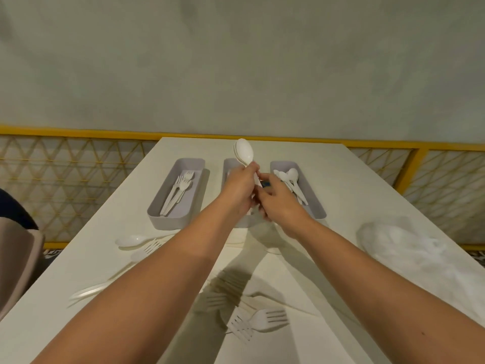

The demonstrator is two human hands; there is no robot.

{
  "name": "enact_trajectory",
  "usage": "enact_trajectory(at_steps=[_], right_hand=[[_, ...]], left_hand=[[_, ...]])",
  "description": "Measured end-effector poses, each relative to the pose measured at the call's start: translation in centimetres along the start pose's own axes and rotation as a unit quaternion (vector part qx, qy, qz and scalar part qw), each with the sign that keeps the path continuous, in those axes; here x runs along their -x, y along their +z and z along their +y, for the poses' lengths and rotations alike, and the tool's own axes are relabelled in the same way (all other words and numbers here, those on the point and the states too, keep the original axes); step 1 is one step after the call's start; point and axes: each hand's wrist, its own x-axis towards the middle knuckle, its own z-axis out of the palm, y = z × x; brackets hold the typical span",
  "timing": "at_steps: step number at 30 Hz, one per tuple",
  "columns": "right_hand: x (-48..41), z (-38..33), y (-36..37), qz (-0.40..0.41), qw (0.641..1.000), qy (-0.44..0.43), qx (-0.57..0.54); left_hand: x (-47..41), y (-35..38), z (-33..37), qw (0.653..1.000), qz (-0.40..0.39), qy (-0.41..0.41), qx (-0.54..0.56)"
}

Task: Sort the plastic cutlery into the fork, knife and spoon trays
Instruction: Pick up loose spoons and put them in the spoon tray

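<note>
Loose forks (258,321): nearest of all, at 6 o'clock on the table (354,195); several overlapping, tines pointing different ways; not yet sorted.
Left hand (240,190): wrapped round the necks of the stacked spoons (244,152), bowls uppermost.
Stacked spoons: nested together, held upright in the air over the middle tray (227,164), toward 12 o'clock; in no tray yet.
Right hand (280,203): at 4 o'clock of the left, touching it; thumb and fingertips pinching the lower handles, apparently to square the stack; something dark by the fingers, too small to name.
Middle tray: straight beneath both hands, mostly hidden; contents not visible; presumably meant for knives.
Spoon tray (316,206): at 2 o'clock of the grip; a handful of sorted spoons (292,177) already inside; likely destination for the held stack.
Fork tray (168,222): at 10 o'clock of the grip; a few sorted forks (181,187) inside, tines toward the far end.
Loose spoon (128,241): at 8 o'clock, on the table with a fork just beside it; long pale handles (89,291) nearer the left edge, kind unclear.
Plastic bag (409,248): crumpled at 4 o'clock near the right edge.
Progress: judged partway; forks and spoons begun in their trays, one stack in hand, two loose clusters left to sort.
</note>
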Motion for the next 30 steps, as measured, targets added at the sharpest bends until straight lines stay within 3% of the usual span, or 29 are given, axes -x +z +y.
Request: enact_trajectory(at_steps=[4,6,7,8,10,12,15,18,30], right_hand=[[-1.6,0.6,-2.5,0.032,0.999,0.003,-0.005],[-3.0,0.8,-4.2,0.064,0.997,0.04,-0.009],[-3.8,1.2,-5.1,0.08,0.994,0.069,-0.012],[-4.6,1.8,-5.9,0.092,0.99,0.103,-0.011],[-6.3,3.1,-7.2,0.104,0.981,0.165,0.023],[-7.3,4.1,-7.2,0.09,0.975,0.189,0.075],[-8.3,5.1,-6.5,0.079,0.967,0.18,0.165],[-8.7,5.3,-5.3,0.074,0.951,0.168,0.248],[-8.7,4.6,-4.8,0.045,0.919,0.182,0.346]], left_hand=[[-1.4,1.6,-0.2,0.997,-0.008,0.033,-0.07],[-2.0,2.4,-0.8,0.982,-0.013,0.078,-0.169],[-2.4,2.5,-1.3,0.957,-0.014,0.122,-0.261],[-2.9,2.4,-1.9,0.912,-0.016,0.171,-0.373],[-4.0,2.1,-3.2,0.784,-0.046,0.235,-0.573],[-4.4,1.6,-4.3,0.684,-0.1,0.238,-0.683],[-4.7,1.6,-5.5,0.62,-0.158,0.205,-0.741],[-5.0,1.9,-5.8,0.601,-0.178,0.181,-0.757],[-5.2,2.1,-5.6,0.616,-0.187,0.148,-0.75]])
